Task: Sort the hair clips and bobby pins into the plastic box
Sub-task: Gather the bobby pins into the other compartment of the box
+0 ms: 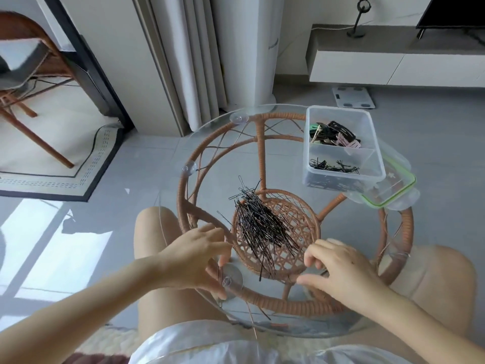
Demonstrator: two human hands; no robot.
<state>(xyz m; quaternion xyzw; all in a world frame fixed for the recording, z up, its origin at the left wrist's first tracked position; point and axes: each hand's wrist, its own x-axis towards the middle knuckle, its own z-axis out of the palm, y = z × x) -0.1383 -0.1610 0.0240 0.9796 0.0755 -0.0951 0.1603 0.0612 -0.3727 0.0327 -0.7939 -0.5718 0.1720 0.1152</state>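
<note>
Here, two open, empty hands (195, 256) (338, 269) beside one bobby-pin heap (262, 227), one two-compartment box (341, 145).

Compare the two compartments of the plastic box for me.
The far compartment holds broad hair clips in black, green and pink; the near compartment holds only thin black bobby pins. The far one's clips are heaped up; the near one's pins lie flat and scattered. Both sit in the same clear, lidless plastic box.
</note>
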